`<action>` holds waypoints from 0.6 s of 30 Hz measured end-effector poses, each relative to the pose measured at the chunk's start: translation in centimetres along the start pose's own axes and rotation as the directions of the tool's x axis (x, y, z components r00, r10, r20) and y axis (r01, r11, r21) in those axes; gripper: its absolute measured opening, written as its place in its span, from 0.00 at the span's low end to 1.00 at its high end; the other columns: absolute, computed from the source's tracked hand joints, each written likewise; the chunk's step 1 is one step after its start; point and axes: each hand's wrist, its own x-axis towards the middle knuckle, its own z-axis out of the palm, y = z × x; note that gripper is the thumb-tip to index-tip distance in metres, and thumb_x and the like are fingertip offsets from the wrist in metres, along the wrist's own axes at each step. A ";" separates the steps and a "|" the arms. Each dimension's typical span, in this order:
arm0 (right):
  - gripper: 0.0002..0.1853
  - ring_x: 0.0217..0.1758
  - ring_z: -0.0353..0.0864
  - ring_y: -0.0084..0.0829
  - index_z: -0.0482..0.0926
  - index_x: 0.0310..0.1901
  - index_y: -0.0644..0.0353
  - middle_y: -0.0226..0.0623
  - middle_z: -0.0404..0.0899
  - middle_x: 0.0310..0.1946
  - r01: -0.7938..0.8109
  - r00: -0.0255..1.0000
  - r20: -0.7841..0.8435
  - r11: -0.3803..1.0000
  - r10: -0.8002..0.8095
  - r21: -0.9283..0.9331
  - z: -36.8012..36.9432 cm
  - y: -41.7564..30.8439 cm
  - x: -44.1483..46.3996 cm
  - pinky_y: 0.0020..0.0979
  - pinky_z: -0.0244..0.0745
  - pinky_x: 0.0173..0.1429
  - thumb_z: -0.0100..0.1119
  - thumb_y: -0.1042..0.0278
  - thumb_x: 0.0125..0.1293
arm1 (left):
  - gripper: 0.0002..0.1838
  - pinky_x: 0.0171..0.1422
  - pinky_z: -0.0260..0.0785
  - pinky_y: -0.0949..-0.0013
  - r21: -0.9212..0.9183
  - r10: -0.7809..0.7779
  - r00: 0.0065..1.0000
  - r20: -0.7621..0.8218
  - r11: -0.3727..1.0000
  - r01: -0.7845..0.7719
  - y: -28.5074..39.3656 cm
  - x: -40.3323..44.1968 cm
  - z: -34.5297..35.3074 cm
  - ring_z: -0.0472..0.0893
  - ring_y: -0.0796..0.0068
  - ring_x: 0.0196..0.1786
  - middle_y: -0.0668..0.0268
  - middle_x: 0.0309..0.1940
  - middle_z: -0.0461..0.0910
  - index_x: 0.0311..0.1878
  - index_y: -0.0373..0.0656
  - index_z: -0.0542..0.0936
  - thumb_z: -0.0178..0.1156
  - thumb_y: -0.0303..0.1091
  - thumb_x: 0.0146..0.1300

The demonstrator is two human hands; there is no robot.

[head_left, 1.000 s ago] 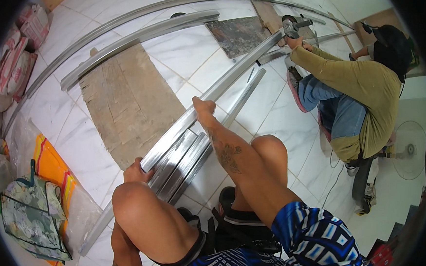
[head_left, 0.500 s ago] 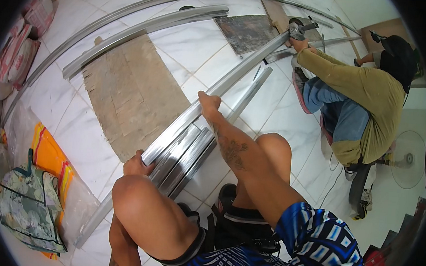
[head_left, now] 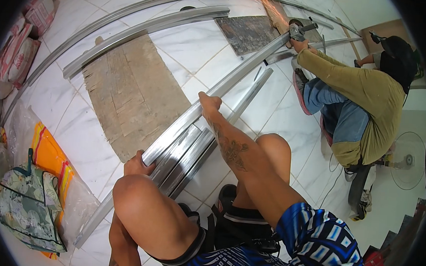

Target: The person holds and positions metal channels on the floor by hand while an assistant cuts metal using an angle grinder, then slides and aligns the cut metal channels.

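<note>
A long silvery metal channel (head_left: 174, 130) runs diagonally from near my knees to the far end by a co-worker. My left hand (head_left: 139, 164) is closed around its near part, beside my knee. Farther along, my right hand (head_left: 209, 103) grips the same channel from above, its fingers partly hidden. Several more metal channels (head_left: 185, 153) lie side by side just to the right, beneath and beside it. At the far end, the co-worker's hand (head_left: 299, 45) holds an angle grinder (head_left: 297, 30) against the channel, and orange sparks (head_left: 269, 8) fly up and away.
A worn brown board (head_left: 137, 94) lies on the white tiles left of the channel. Beyond are a dark board (head_left: 248, 33) and more long channels (head_left: 146, 26). Sacks (head_left: 25, 58) and a patterned bag (head_left: 28, 204) line the left. The crouching co-worker (head_left: 366, 98) and a fan (head_left: 409, 159) are right.
Orange sparks now stream from the co-worker's grinder, where none showed before. Both my hands and the channel stay in nearly the same place.
</note>
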 end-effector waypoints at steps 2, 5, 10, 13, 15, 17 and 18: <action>0.40 0.48 0.81 0.43 0.60 0.54 0.84 0.59 0.75 0.46 -0.010 1.000 -0.004 1.000 0.010 0.002 -0.2 -0.4 -0.7 0.37 0.80 0.51 0.68 0.63 0.47 | 0.38 0.56 0.75 0.54 -0.001 -0.002 1.000 0.001 1.000 0.002 0.0 0.0 0.0 0.84 0.50 0.49 0.49 0.45 0.85 0.61 0.47 0.74 0.72 0.52 0.48; 0.41 0.48 0.81 0.43 0.59 0.55 0.85 0.58 0.75 0.46 -0.005 1.000 -0.003 1.000 0.004 -0.012 -0.1 -0.2 -0.5 0.37 0.79 0.53 0.68 0.63 0.47 | 0.37 0.56 0.75 0.54 -0.005 0.001 1.000 -0.005 1.000 -0.001 0.0 0.0 0.0 0.84 0.50 0.49 0.49 0.45 0.85 0.61 0.48 0.74 0.72 0.52 0.48; 0.44 0.48 0.81 0.41 0.56 0.58 0.86 0.56 0.76 0.46 0.005 0.998 0.059 0.999 -0.003 -0.036 -0.4 -0.1 -0.3 0.35 0.77 0.55 0.68 0.63 0.48 | 0.37 0.55 0.75 0.54 0.004 0.005 1.000 -0.011 1.000 -0.005 -0.1 0.0 0.2 0.84 0.50 0.49 0.49 0.44 0.85 0.61 0.48 0.74 0.72 0.53 0.48; 0.44 0.48 0.81 0.41 0.55 0.59 0.87 0.56 0.76 0.47 -0.018 0.998 0.059 1.000 0.019 -0.016 -0.5 -0.4 -0.8 0.35 0.77 0.56 0.67 0.63 0.48 | 0.37 0.55 0.75 0.54 0.006 0.002 1.000 -0.013 1.000 -0.001 -0.2 0.1 0.3 0.84 0.50 0.49 0.50 0.44 0.85 0.61 0.48 0.74 0.71 0.53 0.48; 0.45 0.50 0.81 0.42 0.55 0.60 0.87 0.57 0.76 0.49 -0.017 0.999 0.050 1.000 0.017 -0.010 -0.5 -0.3 -0.8 0.35 0.77 0.57 0.67 0.63 0.48 | 0.37 0.55 0.75 0.54 0.000 -0.002 1.000 -0.008 1.000 0.002 -0.2 0.1 0.3 0.84 0.50 0.49 0.50 0.44 0.85 0.61 0.48 0.74 0.71 0.53 0.49; 0.46 0.52 0.81 0.43 0.55 0.60 0.88 0.59 0.75 0.50 -0.014 0.999 0.038 1.000 0.014 -0.012 -0.3 -0.2 -0.5 0.36 0.77 0.58 0.67 0.63 0.48 | 0.37 0.55 0.75 0.54 -0.001 0.001 1.000 -0.003 1.000 -0.001 -0.1 0.1 0.2 0.84 0.51 0.49 0.50 0.44 0.85 0.61 0.48 0.74 0.71 0.53 0.49; 0.46 0.53 0.81 0.44 0.54 0.61 0.88 0.60 0.75 0.51 -0.013 0.999 0.030 1.000 0.013 -0.018 -0.1 -0.1 -0.2 0.36 0.77 0.58 0.68 0.63 0.48 | 0.37 0.55 0.75 0.54 0.001 0.005 1.000 -0.001 1.000 -0.005 -0.1 0.1 0.1 0.84 0.51 0.49 0.50 0.44 0.85 0.61 0.48 0.74 0.71 0.53 0.49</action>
